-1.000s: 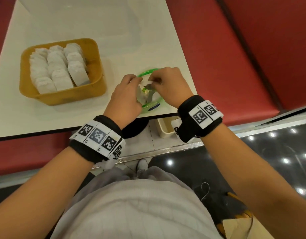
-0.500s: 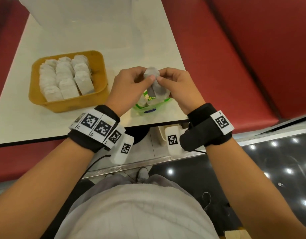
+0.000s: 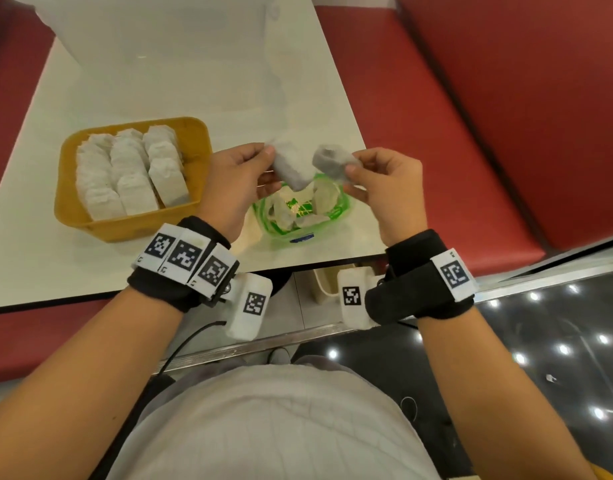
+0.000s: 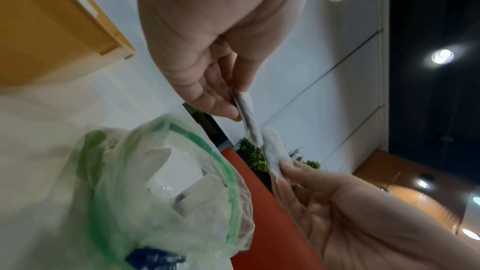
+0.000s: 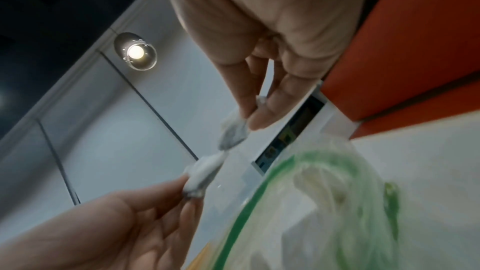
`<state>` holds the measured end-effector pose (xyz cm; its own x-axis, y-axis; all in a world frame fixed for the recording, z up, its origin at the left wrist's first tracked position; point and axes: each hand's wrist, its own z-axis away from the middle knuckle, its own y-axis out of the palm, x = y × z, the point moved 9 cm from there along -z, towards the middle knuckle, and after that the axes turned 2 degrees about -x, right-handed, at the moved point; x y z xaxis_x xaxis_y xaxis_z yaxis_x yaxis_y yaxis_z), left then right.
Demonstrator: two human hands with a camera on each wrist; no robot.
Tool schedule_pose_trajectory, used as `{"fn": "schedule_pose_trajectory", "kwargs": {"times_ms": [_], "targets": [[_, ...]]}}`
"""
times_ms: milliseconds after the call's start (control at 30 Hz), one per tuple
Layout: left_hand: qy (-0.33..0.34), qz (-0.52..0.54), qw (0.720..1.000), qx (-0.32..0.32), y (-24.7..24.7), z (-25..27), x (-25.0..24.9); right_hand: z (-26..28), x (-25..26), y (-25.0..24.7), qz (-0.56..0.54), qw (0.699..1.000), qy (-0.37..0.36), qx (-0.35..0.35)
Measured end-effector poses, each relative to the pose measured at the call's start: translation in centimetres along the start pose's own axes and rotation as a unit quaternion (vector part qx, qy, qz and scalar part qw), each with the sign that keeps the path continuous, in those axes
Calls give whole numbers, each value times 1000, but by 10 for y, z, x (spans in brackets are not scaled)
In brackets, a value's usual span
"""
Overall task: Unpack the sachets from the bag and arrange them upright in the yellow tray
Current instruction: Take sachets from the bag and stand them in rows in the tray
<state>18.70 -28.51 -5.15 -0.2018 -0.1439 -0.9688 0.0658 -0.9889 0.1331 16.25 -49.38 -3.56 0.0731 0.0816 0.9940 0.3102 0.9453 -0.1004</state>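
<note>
My left hand [image 3: 263, 168] pinches one white sachet [image 3: 293, 168] above the open green-rimmed plastic bag [image 3: 300, 211]. My right hand [image 3: 353, 173] pinches a second, greyer sachet [image 3: 334, 164] just to its right. The two sachets meet at one corner, as the left wrist view shows with the left sachet [image 4: 248, 114] and the right one [image 4: 275, 155]. In the right wrist view the right sachet [image 5: 233, 132] and left sachet [image 5: 205, 171] hang over the bag [image 5: 324, 202]. More sachets lie inside the bag. The yellow tray [image 3: 197, 133] to the left holds several upright sachets [image 3: 132, 174] in rows.
The white table [image 3: 159, 81] ends just below the bag, near its front edge. Red bench seats [image 3: 471, 133] flank the table on the right and left. The tray's right side has a free strip beside the sachet rows.
Both hands lifted sachets out of the bag and have drawn apart, each now holding its own sachet. One second ago the fingers were down in the bag's mouth.
</note>
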Motion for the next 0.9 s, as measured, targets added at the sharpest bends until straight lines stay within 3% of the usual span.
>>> {"fn": "schedule_pose_trajectory", "kwargs": {"times_ms": [100, 267, 333, 433, 500, 600, 767, 900], "targets": [[-6, 7, 1000, -9, -12, -6, -6, -9, 18, -8, 132, 989, -68, -6], [8, -22, 1000, -1, -23, -8, -19, -6, 39, 10, 204, 968, -96, 107], [42, -55, 998, -8, -27, -7, -26, -4, 51, 15, 280, 943, -141, 114], [33, -45, 998, 9, -28, -6, -25, -3, 66, 18, 362, 906, -197, 93], [32, -38, 999, 3, -32, -7, -25, -1, 74, 21, 356, 907, -201, 100], [47, -48, 998, 8, -32, -5, -27, 10, 81, 35, 313, 915, -197, 162], [24, -11, 997, 70, -18, -3, -27, 13, 87, 57, 397, 865, -234, 200], [15, -27, 997, 78, -13, -1, -26, 20, 89, 75, 329, 882, -212, 262]]}}
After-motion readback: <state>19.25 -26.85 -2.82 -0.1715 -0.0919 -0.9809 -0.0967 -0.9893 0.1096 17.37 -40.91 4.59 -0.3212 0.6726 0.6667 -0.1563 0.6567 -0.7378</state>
